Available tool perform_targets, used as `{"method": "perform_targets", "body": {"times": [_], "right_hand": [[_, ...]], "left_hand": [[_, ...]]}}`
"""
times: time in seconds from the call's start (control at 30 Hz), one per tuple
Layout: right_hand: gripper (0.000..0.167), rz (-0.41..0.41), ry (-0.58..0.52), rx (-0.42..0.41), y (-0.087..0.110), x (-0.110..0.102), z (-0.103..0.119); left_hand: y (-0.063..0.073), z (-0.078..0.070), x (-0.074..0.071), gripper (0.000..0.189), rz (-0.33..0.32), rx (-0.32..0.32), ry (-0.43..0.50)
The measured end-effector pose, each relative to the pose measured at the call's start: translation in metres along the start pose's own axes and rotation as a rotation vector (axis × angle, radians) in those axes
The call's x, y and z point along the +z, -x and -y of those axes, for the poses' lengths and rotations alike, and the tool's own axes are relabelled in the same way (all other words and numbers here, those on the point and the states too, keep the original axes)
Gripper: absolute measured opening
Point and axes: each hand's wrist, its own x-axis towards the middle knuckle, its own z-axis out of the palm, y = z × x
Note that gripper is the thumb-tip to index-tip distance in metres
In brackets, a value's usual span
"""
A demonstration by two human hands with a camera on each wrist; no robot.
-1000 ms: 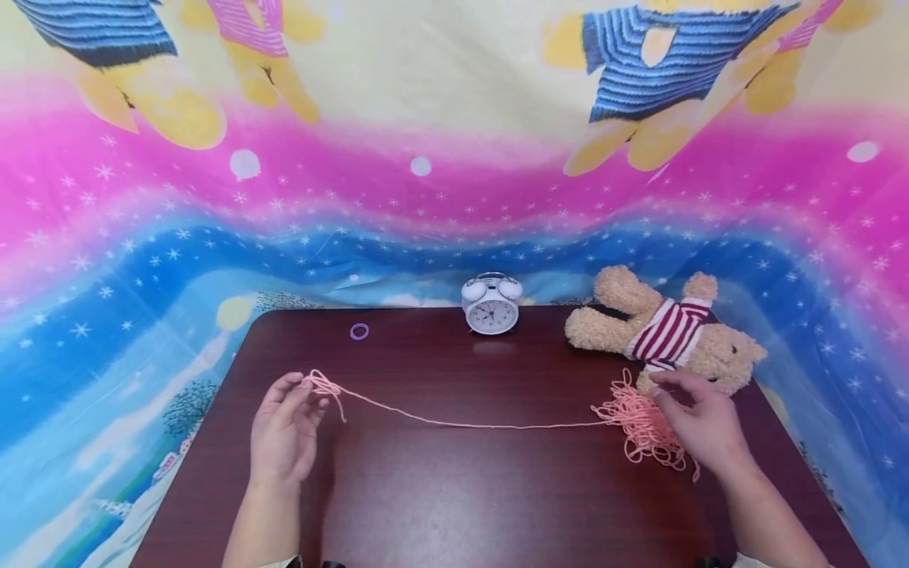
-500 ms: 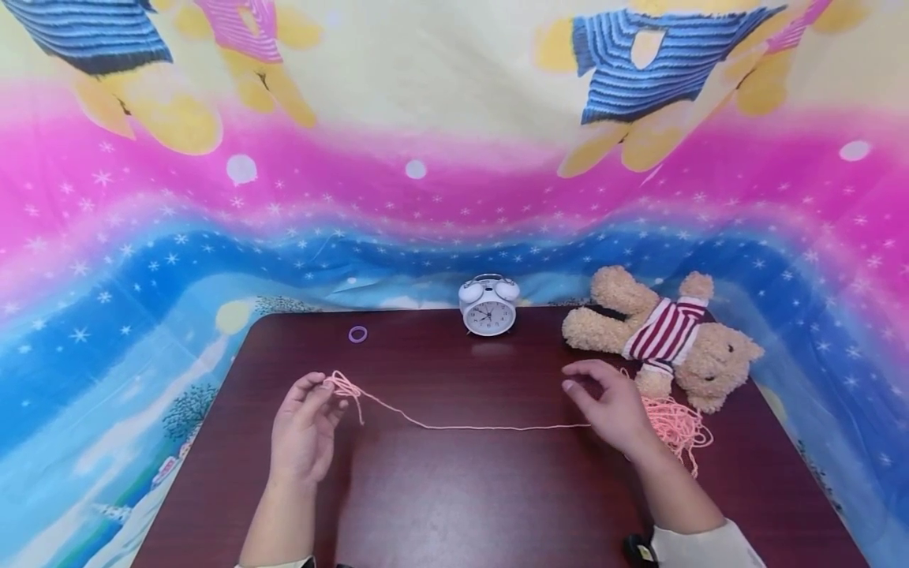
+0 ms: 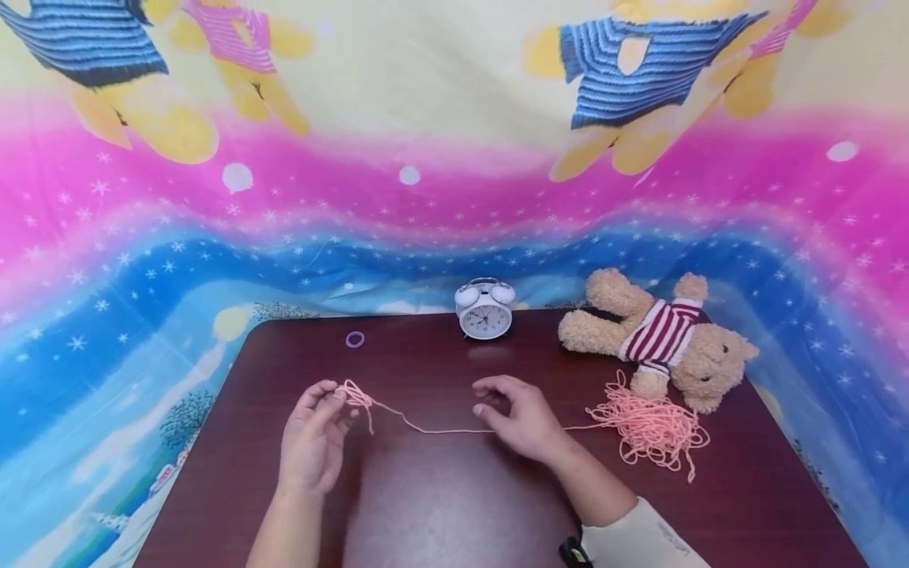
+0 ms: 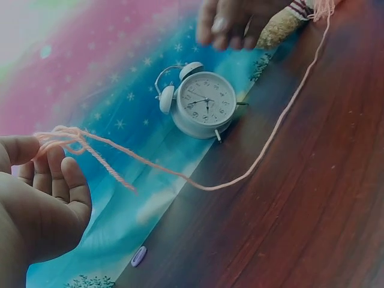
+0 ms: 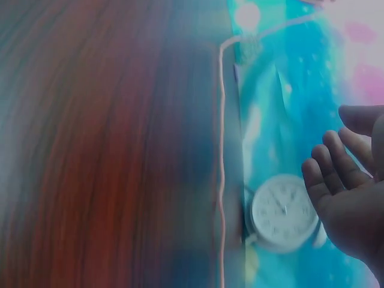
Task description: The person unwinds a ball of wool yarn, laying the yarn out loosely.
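Note:
On the left, my left hand (image 3: 315,438) pinches a small looped bunch of pink yarn (image 3: 357,396) between thumb and fingers, a short tail dangling from it. In the left wrist view the yarn loops (image 4: 63,139) stick out past the thumb. One strand (image 4: 277,129) sags from the bunch across to a loose tangled pile of the same yarn (image 3: 649,426) at the right. My right hand (image 3: 521,418) is over the middle of the table, overlapping the strand in the head view. Its fingers are relaxed and hold nothing; the right wrist view shows the hand (image 5: 348,174) apart from the strand.
A white twin-bell alarm clock (image 3: 485,312) stands at the table's back edge. Left of it lies a purple ring (image 3: 355,339). A teddy bear (image 3: 663,335) in a striped shirt lies at the back right, one arm against the yarn pile. A printed cloth (image 3: 398,244) hangs behind the table (image 3: 426,505).
My right hand has moved left from the yarn pile to the middle of the table. The left hand, still pinching the yarn bunch, has shifted slightly right and down.

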Motion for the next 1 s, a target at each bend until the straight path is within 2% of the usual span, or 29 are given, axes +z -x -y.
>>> {"method": "perform_targets", "body": {"times": [0.3,0.5,0.67,0.8,1.0], "right_hand": [[0.033,0.099,0.043,-0.083,-0.014,0.054,0.018],[0.036,0.138,0.047,-0.143,-0.026,0.078,0.027],[0.028,0.115,0.023,-0.159,-0.033,0.088,0.033],[0.014,0.089,-0.031,-0.149,-0.035,0.092,0.035],[0.004,0.055,-0.088,-0.154,-0.033,0.086,0.033]], "left_hand": [[0.008,0.007,0.008,0.014,0.0,-0.022,-0.047],[0.011,0.008,0.013,0.015,0.018,-0.048,-0.065],[0.013,0.007,0.017,0.015,0.025,-0.05,-0.079],[0.013,0.006,0.017,0.016,0.025,-0.05,-0.082],[0.012,0.0,0.011,0.014,0.038,-0.03,-0.072]]}}
